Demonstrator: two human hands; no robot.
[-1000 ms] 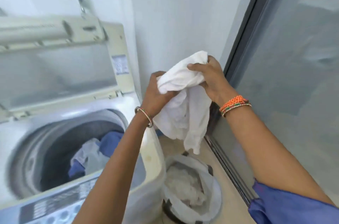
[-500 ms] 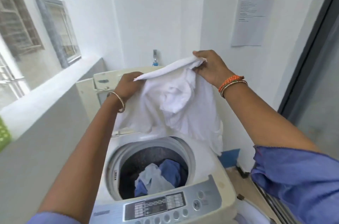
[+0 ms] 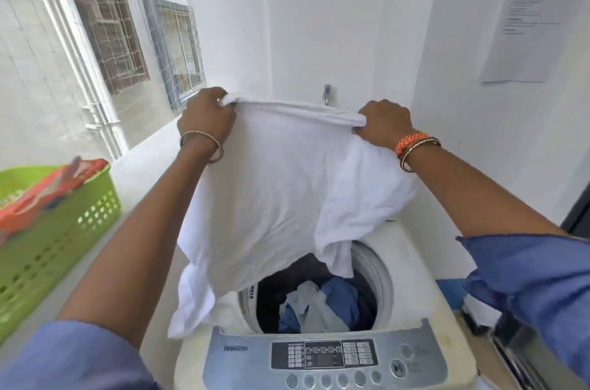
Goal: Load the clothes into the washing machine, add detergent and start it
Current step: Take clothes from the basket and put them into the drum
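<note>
White top-loading washing machine point(image 3: 412, 265) stands with its round drum opening uncovered; inside lie blue and pale clothes point(image 3: 322, 303). One white garment point(image 3: 281, 198) hangs spread above the opening, its lower edge over the rim. The left hand point(image 3: 204, 118) and right hand point(image 3: 384, 123), well apart, each grip its top edge. One green basket point(image 3: 48, 230) sits left.

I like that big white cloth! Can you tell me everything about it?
The white cloth is plain and soft-looking, maybe cotton, with folds and wrinkles. It is spread wide and hangs down over the open washing machine. The left hand grips one top corner and the right hand grips the other, so the top edge stretches between them. Its lower left end drapes onto the machine's top by the drum opening. What kind of garment it is cannot be told.
</note>
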